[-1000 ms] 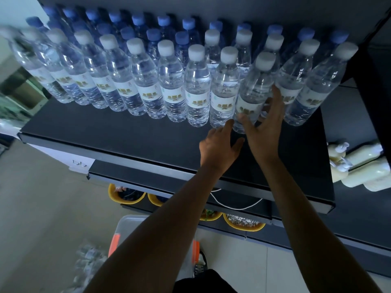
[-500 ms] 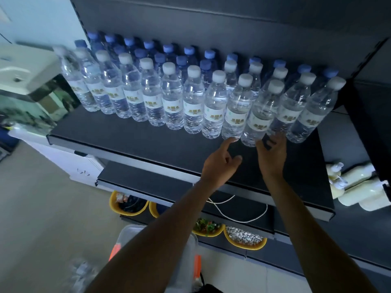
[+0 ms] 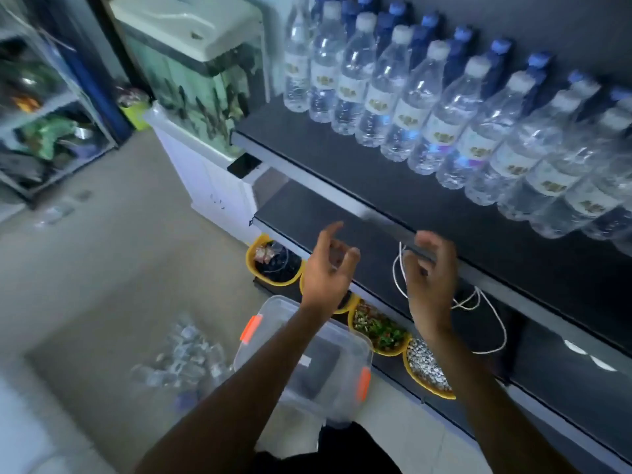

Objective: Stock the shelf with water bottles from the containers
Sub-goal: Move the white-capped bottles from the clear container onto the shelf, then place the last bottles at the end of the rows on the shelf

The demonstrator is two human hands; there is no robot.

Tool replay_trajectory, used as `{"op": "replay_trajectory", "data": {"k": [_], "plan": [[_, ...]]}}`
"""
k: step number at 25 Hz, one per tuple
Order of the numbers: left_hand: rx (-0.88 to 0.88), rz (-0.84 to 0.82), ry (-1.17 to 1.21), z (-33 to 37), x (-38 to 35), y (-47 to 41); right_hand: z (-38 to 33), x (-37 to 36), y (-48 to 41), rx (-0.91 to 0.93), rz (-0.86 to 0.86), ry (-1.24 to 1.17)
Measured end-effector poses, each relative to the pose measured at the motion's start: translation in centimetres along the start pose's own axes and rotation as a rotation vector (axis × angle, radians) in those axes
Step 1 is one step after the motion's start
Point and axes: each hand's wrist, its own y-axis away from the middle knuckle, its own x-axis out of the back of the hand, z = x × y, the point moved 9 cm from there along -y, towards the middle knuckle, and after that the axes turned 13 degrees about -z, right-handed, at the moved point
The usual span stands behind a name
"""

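head view shows both hands pulled back from the bottles now. a moment ago the right hand (image 3: 431, 278) was touching a bottle near the right end of the front row and the left hand (image 3: 328, 268) was on the shelf just beside it. now both hands hang in the air in front of the shelf (image 3: 342, 172) edge, lower down, with fingers loosely spread and nothing in them. the view has also swung to the left and down, so the floor shows more. this looks like the last bottle is set in place and the person is turning to get more. the water bottles (image 3: 444, 107) stand in a long front row with white caps, and more with blue caps stand behind them. they are clear with pale labels, and they stand upright and close together, touching side by side. the front part of the shelf is bare, so there is room for more. down on the floor a clear plastic container (image 3: 307, 364) with orange clips sits below the left arm. just left of it is a blurry heap that may be more bottles (image 3: 184, 354), but it is too fuzzy to be sure.
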Motion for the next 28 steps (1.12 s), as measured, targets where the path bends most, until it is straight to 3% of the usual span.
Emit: {"op": "replay_trajectory", "data": {"k": [6, 10, 16, 19, 24, 28], "plan": [[0.143, 0.443, 0.044, -11.2, 18.8, 10.8, -2.2, -22.4, 6.6, 0.116, -0.498, 0.066], [0.319, 0.676, 0.004, -20.3, 27.2, 20.2, 0.2, -35.0, 12.8, 0.168, -0.777, 0.115], [0.602, 0.992, -0.054, -37.7, 29.8, 35.4, 11.4, -48.1, 24.3, 0.175, -1.111, 0.187], [0.731, 1.038, -0.030, -47.2, 28.1, 38.9, 19.5, -52.8, 29.2, 0.125, -1.187, 0.263], [0.936, 0.913, 0.033, -65.0, 25.7, 39.9, 35.5, -60.7, 36.1, 0.075, -1.211, 0.412], [1.049, 0.767, 0.103, -75.5, 26.1, 37.8, 46.9, -66.6, 38.7, -0.195, -1.213, 0.525]]}}
